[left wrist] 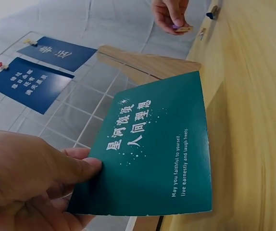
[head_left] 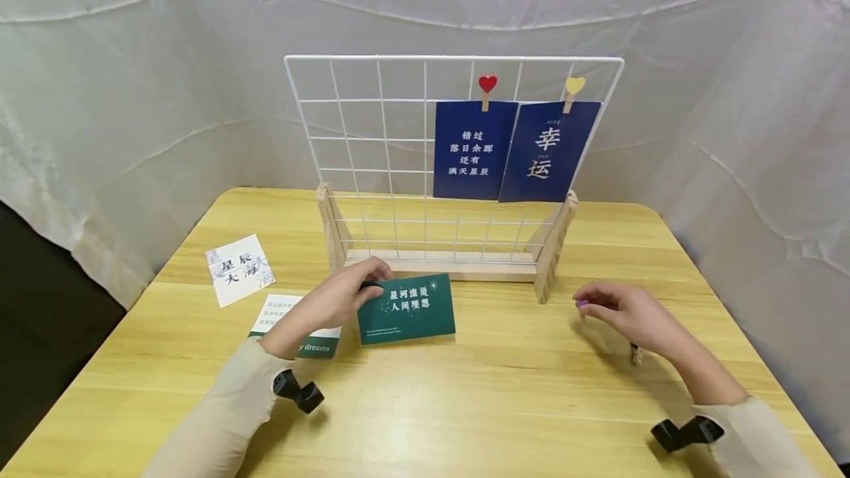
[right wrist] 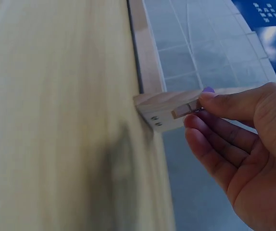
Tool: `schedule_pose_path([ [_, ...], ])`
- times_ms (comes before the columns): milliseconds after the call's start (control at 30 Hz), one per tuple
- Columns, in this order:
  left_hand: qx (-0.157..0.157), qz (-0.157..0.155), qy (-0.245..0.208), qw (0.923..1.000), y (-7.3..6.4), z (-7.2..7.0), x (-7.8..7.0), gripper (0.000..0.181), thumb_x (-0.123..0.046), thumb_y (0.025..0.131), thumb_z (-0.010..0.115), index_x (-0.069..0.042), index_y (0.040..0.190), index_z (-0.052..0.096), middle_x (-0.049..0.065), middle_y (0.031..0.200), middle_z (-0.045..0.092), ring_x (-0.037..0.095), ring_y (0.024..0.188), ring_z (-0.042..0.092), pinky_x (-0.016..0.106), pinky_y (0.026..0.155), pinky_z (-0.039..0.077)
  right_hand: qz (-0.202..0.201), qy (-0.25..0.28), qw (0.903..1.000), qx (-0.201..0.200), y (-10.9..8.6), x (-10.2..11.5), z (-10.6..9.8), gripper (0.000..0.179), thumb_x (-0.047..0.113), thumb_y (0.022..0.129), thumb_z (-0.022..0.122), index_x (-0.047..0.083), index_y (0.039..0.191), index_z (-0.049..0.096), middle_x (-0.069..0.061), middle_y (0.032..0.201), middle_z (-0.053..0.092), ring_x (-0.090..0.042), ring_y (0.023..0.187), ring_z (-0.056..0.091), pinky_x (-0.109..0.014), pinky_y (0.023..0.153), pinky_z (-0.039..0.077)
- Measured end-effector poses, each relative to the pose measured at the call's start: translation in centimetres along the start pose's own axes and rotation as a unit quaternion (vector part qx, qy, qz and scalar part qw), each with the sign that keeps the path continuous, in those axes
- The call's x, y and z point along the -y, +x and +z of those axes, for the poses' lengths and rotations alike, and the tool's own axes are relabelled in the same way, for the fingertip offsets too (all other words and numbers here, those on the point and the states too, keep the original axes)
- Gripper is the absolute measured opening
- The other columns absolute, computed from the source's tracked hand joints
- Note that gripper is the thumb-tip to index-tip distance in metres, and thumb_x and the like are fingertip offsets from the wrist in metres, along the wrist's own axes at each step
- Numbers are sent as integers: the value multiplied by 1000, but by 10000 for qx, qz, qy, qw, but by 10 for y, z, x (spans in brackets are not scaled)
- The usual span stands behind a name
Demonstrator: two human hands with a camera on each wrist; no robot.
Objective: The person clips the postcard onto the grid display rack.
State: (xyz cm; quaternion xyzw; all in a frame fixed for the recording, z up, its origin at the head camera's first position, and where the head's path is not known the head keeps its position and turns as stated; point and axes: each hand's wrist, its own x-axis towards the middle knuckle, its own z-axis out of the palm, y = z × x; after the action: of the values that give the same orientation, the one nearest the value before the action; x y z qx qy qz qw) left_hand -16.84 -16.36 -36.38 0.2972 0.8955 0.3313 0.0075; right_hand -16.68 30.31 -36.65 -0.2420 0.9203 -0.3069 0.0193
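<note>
My left hand (head_left: 339,297) pinches a green card (head_left: 408,312) with white lettering by its left edge, thumb in front. In the left wrist view the card (left wrist: 152,154) is held up above the table. Between thumb and fingertips, my right hand (head_left: 627,316) pinches a small wooden clothespin (right wrist: 186,108) with a purple end, right of the rack. The white wire grid rack (head_left: 372,139) stands on wooden feet. Two blue cards hang on its right half: one (head_left: 471,161) under a red heart clothespin (head_left: 488,87), the other (head_left: 547,157) under a yellow heart clothespin (head_left: 574,87).
A white square card (head_left: 239,269) lies at the table's left. A white and green card (head_left: 319,347) lies partly hidden beneath my left forearm. Beside my right wrist on the wooden table (head_left: 451,411) lies another small clothespin (head_left: 636,354). A pale cloth (head_left: 166,80) hangs behind.
</note>
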Motion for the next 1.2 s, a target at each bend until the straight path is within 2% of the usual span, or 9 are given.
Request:
schedule_pose_path([
  [200,-188,-104,-202,9996,-2,-7,1,18,-2,97,60,-6,114,58,8,111,63,26,105,62,42,91,51,-256,-275,9993,-35,14,15,-7,12,15,95,66,16,106,70,5,96,71,-8,86,65,-27,72,55],
  [500,-392,-216,-234,9987,1,-21,-2,18,-3,96,61,-6,114,60,8,109,65,24,102,63,41,89,52,-563,-650,9963,43,33,34,-16,18,16,94,67,11,110,74,6,98,73,-9,87,67,-30,72,55],
  [733,-571,-200,-282,9978,5,-34,-7,17,-3,96,61,-6,113,62,7,106,66,22,97,63,39,84,53,-699,-775,9945,-57,49,55,-24,16,13,93,68,14,108,75,8,96,72,-9,85,66,-31,72,55],
  [967,-700,-295,-335,9966,8,-47,-11,19,-4,96,61,-7,114,63,7,105,66,21,95,62,39,83,52,-809,-833,9932,-25,62,76,-31,16,13,93,68,11,108,74,7,92,71,-8,82,65,-32,73,55],
  [1200,-943,-326,-330,9945,10,-59,-14,19,-5,97,61,-5,115,64,9,105,67,22,91,64,39,80,53,-988,-843,9915,11,74,99,-38,15,19,95,66,14,108,74,9,94,71,-7,83,64,-33,73,54],
])
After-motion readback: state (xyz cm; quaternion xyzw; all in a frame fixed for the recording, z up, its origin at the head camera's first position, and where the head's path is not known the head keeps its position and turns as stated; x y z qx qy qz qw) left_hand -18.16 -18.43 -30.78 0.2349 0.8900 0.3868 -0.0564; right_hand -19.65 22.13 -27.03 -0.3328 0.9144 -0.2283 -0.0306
